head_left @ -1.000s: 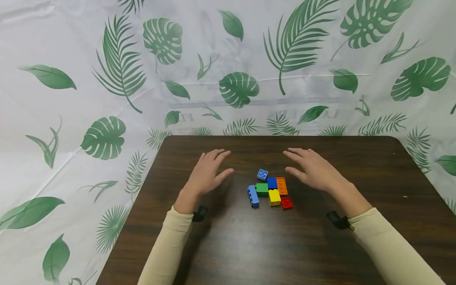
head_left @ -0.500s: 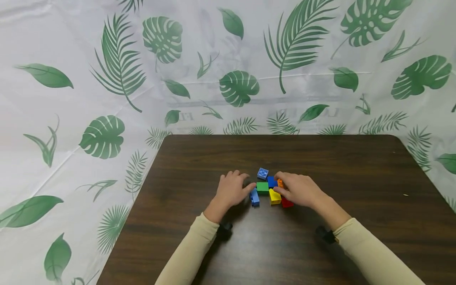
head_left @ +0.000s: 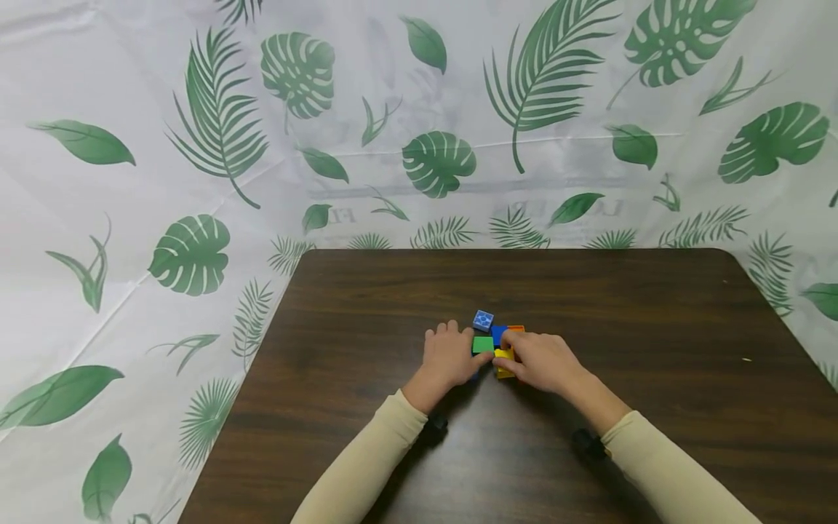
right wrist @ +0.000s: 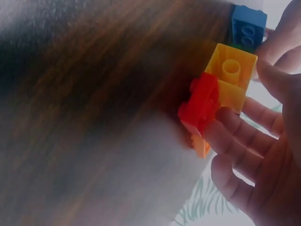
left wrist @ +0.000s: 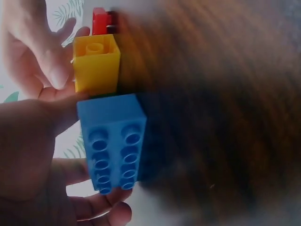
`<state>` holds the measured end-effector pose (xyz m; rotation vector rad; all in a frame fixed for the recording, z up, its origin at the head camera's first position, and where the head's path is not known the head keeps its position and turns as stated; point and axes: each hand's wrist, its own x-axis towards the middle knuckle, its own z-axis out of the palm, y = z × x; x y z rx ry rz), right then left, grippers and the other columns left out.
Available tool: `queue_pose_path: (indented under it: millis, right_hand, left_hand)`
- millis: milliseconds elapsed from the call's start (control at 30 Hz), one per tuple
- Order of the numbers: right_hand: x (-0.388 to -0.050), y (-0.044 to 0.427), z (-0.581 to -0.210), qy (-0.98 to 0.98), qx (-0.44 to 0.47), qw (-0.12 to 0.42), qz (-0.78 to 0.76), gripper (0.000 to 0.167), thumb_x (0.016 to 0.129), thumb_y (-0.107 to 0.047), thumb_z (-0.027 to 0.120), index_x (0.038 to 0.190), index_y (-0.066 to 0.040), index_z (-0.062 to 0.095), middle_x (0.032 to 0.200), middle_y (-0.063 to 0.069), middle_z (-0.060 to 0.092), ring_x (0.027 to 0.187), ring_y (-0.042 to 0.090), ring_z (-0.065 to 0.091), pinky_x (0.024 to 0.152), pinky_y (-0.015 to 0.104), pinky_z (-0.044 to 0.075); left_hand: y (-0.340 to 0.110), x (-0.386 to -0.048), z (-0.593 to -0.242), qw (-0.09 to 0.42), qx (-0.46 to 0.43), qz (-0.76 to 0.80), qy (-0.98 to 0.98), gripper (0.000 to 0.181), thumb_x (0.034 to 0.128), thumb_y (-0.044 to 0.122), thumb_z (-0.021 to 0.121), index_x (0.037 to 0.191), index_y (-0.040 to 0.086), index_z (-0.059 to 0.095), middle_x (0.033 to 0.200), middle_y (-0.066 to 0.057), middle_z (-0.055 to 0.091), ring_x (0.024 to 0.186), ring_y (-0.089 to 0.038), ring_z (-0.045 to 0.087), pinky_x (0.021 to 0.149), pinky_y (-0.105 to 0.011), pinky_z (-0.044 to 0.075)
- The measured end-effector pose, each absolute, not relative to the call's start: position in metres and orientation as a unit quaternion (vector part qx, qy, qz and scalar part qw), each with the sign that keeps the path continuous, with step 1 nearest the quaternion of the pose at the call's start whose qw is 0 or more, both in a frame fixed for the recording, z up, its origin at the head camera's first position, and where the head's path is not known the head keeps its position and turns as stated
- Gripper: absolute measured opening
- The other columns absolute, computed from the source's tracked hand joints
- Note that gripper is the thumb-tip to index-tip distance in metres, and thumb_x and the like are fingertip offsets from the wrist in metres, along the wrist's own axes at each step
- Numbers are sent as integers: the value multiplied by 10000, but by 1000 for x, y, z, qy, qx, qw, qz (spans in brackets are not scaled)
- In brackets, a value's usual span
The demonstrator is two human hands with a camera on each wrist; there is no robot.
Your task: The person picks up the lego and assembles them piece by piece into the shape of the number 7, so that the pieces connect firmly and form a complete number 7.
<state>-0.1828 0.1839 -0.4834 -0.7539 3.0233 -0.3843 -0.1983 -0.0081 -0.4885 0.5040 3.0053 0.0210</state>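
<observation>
Two grips are relaxed: left hand against blue brick, right hand against yellow brick; far lettering is left blurred.

Dark wood-grain table; white sheet behind, green leaf print.

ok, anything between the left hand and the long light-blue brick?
Nothing visible. In the left wrist view, the left hand is right at the light-blue brick, with no other brick between. The yellow brick sits beyond it, toward the right hand.
</observation>
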Motion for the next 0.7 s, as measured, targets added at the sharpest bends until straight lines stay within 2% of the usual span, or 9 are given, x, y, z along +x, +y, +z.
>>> queue_pose_path:
  millis: [233, 367, 567, 700]
  right_hand:
    - [-183, 180, -489, 967, -228, 0, -113, 374, 888, -545, 653, 890, -181, 569, 601, -73, 434, 476, 115, 403, 417, 275, 308]
    - [-182, 178, -489, 969, -219, 3, -111, 391, 872, -567, 661, 886, -187, 569, 609, -72, 447, 483, 120, 415, 420, 283, 315]
    - [-182, 177, -483, 970, -203, 29, -129, 330, 860, -476, 714, 930, -166, 626, 661, -71, 523, 518, 131, 451, 441, 287, 374]
    - [-181, 180, -479, 969, -188, 50, -154, 278, 864, -398, 717, 983, -155, 652, 689, -54, 555, 553, 140, 478, 479, 295, 409]
  left_hand:
    - [-9, -196, -490, 50, 161, 56, 984, 658, 919, 687, 454, 1343, 202, 589, 1117, -80, 566, 979, -249, 557, 799, -440, 448]
    - [-14, -200, -493, 50, 181, 82, 979, 615, 917, 671, 482, 1305, 214, 618, 1063, -58, 571, 899, -218, 558, 737, -405, 459]
    - [-25, -206, -493, 22, 207, 132, 969, 544, 875, 644, 586, 1177, 201, 677, 930, 4, 611, 764, -162, 547, 622, -319, 425]
    - [-30, -209, -490, 18, 206, 194, 959, 499, 856, 588, 666, 1145, 181, 662, 936, 17, 666, 708, -125, 535, 619, -289, 429]
